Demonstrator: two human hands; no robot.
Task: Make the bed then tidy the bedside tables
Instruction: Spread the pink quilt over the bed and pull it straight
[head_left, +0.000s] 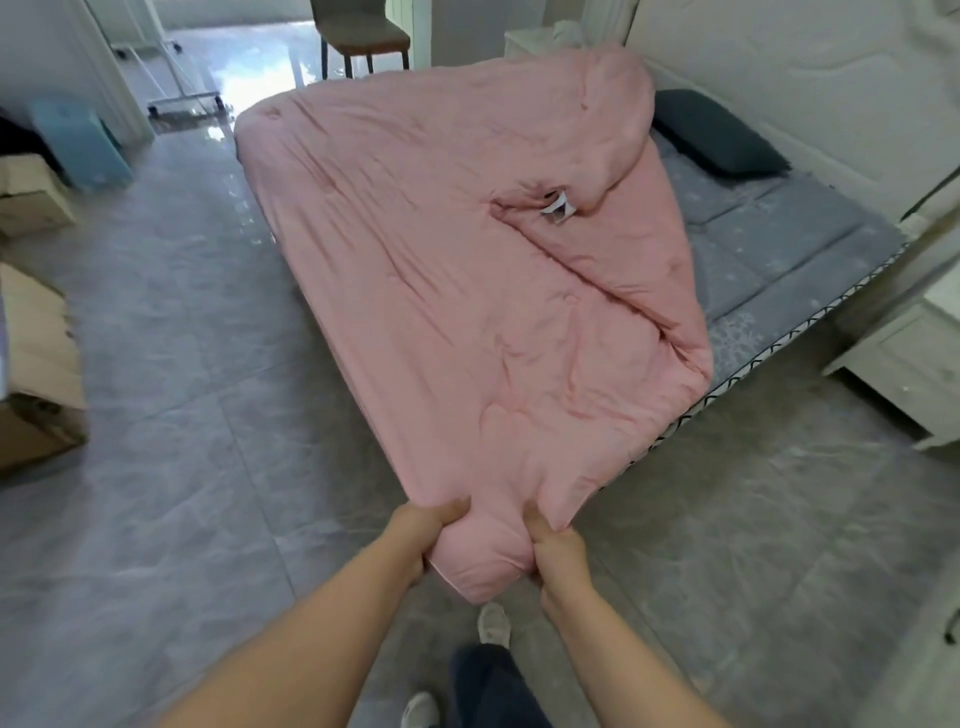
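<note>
A pink quilt (441, 270) lies spread over most of the bed, with its far right part folded back on itself and a white label (558, 209) showing. I stand at the bed's near corner. My left hand (423, 535) and my right hand (558, 558) both grip the quilt's near corner, which hangs off the bed above the floor. The grey mattress cover (779, 234) is bare on the right. A dark grey pillow (719, 132) lies by the white headboard (810, 67).
A white bedside table (914, 358) stands at the right, another (535, 39) beyond the bed's far side. Cardboard boxes (36, 364) sit at the left, a blue stool (83, 143) beyond them. A chair (363, 31) stands in the doorway. The tile floor is glossy.
</note>
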